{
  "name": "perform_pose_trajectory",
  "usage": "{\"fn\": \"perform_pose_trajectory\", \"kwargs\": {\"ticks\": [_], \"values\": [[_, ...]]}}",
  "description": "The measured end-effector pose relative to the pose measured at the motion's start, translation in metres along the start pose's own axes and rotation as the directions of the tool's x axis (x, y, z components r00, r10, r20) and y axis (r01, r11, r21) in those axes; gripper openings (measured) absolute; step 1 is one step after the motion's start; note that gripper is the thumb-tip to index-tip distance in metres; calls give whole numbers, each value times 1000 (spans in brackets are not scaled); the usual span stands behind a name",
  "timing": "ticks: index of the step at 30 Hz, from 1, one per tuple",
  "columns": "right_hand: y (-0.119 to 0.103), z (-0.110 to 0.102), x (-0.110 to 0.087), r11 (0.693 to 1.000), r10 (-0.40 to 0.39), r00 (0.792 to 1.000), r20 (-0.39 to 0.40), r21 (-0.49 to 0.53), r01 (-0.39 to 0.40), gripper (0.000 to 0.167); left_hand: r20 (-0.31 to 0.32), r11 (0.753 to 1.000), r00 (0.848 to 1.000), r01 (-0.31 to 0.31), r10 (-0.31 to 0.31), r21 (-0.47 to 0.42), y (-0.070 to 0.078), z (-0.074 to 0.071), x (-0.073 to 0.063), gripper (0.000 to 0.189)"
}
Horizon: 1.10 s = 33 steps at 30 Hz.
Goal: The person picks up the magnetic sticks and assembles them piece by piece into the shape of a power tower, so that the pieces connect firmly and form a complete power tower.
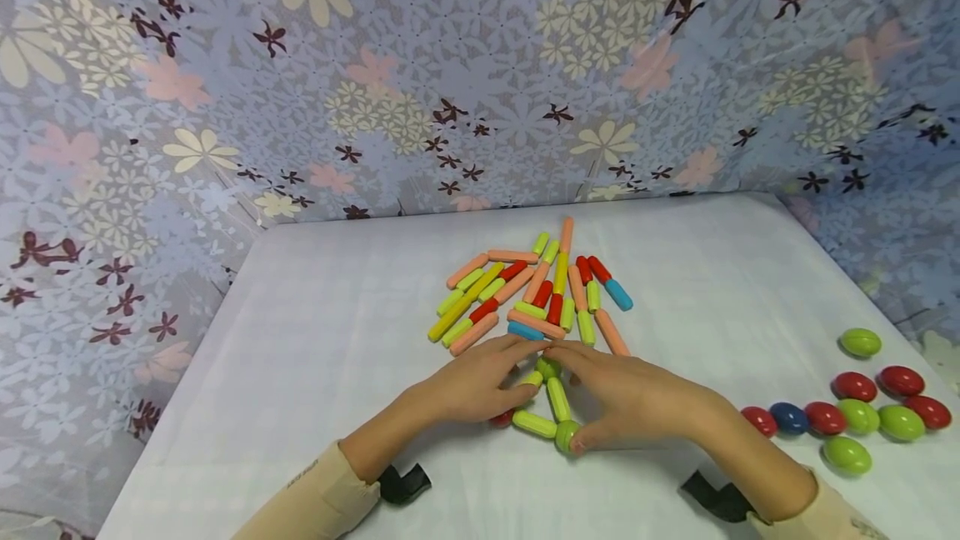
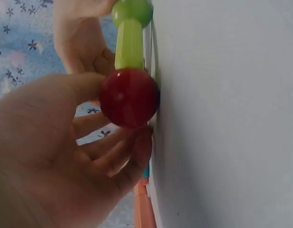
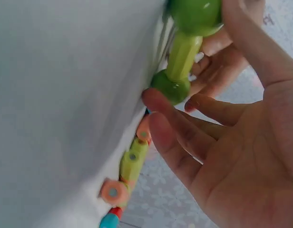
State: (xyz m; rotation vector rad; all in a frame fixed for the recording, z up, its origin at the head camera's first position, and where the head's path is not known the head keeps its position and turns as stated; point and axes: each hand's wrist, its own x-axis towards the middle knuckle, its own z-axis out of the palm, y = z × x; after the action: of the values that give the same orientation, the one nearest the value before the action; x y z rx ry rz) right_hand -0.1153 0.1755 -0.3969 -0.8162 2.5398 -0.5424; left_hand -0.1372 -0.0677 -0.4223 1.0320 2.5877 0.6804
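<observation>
On the white table, lime magnetic rods join a red ball and two green balls into a triangle. My left hand holds its left side, the thumb lying along a rod beside the red ball and the fingers curving round behind. My right hand spans the other side with loosely spread fingers. Its thumb touches the near green ball; its fingertips are right at the far green ball. The two index fingertips meet above that far ball. A blue rod lies just beyond them.
Behind the hands lie several loose rods in orange, lime, red, yellow and blue, such as an orange rod. At the right are several red, green and blue balls, including a blue ball. A flowered cloth hangs behind the table.
</observation>
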Motion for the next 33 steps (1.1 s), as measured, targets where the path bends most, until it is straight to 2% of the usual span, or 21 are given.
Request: {"fn": "perform_pose_trajectory", "kwargs": {"ticks": [5, 8, 12, 14, 16, 18, 21, 22, 24, 27, 30, 33], "values": [[5, -6, -2, 1000, 0, 1000, -22, 27, 1, 91, 11, 1000, 1000, 5, -5, -19, -1, 0, 0, 65], [7, -9, -3, 1000, 10, 1000, -6, 29, -10, 84, -1, 1000, 1000, 24, -24, 4, -2, 0, 1, 65], [8, -13, -3, 1000, 21, 1000, 18, 1, -21, 73, -6, 999, 999, 36, -36, -17, -3, 0, 3, 59], [9, -14, -3, 999, 24, 1000, 19, -26, -24, 68, -2, 997, 999, 41, -41, -65, -5, 0, 4, 55], [10, -16, -4, 999, 22, 999, 27, -30, -22, 63, 15, 986, 999, 50, -49, -160, -9, 0, 5, 50], [11, -16, -4, 1000, 10, 999, 43, -13, -9, 58, 38, 949, 998, 66, -57, -309, -15, 1, 6, 44], [14, -16, -3, 1000, -21, 997, 73, 17, 20, 53, 66, 846, 997, 78, -51, -528, -24, 4, 8, 37], [15, -16, -3, 999, -37, 996, 83, 31, 34, 51, 70, 808, 997, 77, -45, -584, -27, 5, 9, 36], [18, -18, -4, 996, -56, 993, 102, 72, 49, 49, 74, 749, 997, 72, -31, -659, -31, 7, 10, 34], [24, -26, -6, 993, -79, 994, 70, 94, 72, 44, 73, 707, 997, 73, -31, -704, -35, 9, 12, 31], [30, -32, -7, 995, -82, 995, -60, 54, 85, 35, 65, 687, 997, 81, -49, -722, -38, 10, 13, 29], [38, -33, -5, 999, -48, 981, -190, -7, 47, 29, 65, 681, 996, 86, -57, -727, -37, 11, 14, 29]]}}
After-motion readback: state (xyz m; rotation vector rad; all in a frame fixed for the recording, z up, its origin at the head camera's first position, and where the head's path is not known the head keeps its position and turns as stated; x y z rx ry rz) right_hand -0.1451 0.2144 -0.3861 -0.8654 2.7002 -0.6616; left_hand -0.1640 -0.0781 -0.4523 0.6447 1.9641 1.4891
